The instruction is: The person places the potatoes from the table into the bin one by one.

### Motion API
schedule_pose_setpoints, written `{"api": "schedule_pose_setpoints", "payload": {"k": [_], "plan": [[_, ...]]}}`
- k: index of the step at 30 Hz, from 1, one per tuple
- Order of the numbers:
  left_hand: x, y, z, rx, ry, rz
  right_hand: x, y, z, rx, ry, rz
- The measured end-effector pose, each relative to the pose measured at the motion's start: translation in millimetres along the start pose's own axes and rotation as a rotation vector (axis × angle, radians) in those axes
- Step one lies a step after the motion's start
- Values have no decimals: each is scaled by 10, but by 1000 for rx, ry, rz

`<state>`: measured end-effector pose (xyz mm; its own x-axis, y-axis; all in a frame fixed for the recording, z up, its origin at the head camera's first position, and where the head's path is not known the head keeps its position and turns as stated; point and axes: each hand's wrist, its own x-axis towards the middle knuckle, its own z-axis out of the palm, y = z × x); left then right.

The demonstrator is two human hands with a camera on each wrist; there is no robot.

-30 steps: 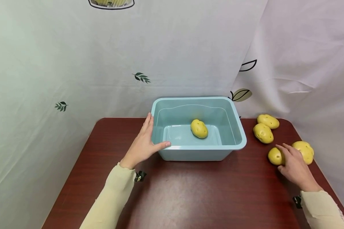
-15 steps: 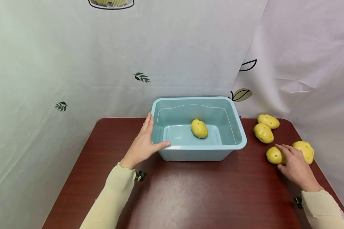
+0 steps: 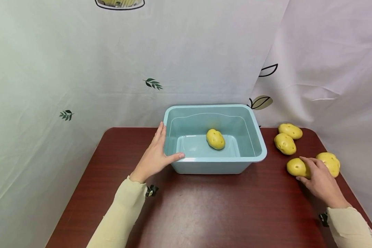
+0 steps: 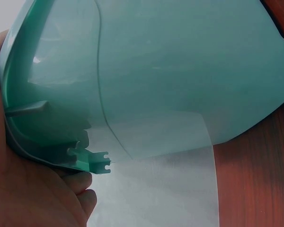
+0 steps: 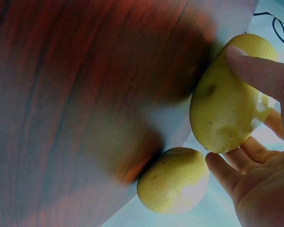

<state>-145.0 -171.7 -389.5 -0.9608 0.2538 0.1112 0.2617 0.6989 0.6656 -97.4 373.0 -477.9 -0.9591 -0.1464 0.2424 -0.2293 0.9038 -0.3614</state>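
Observation:
My left hand (image 3: 155,153) spreads around the near left corner of a light blue plastic tub (image 3: 210,167). Its thumb lies over the front rim, and straight fingers run along the left rim; from below, the left wrist view shows the hand (image 4: 33,191) against the tub's outer rim (image 4: 12,120). One yellow potato (image 3: 215,139) sits inside the tub. At the table's right, my right hand (image 3: 321,181) grips another potato (image 3: 296,167) between thumb and fingers. The right wrist view shows the thumb across this potato (image 5: 222,104), with a second potato (image 5: 173,182) beside it.
A potato (image 3: 328,164) lies behind the right hand near the table's right edge. Two more, a front potato (image 3: 285,144) and a rear potato (image 3: 290,131), lie together at the back right. A pale printed curtain (image 3: 204,62) hangs behind the dark red table (image 3: 204,210).
The gripped potato has shifted slightly to the left, and the right thumb has moved left along it. The left hand and the tub have stayed put.

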Motion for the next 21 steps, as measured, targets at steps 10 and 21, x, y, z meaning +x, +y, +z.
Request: {"api": "schedule_pose_setpoints", "payload": {"k": [10, 21], "plan": [[1, -4, -6, -3, 0, -2, 27, -23, -20, 10, 71, -16], [0, -1, -10, -7, -5, -3, 48, -99, -75, 13, 99, 13]]}}
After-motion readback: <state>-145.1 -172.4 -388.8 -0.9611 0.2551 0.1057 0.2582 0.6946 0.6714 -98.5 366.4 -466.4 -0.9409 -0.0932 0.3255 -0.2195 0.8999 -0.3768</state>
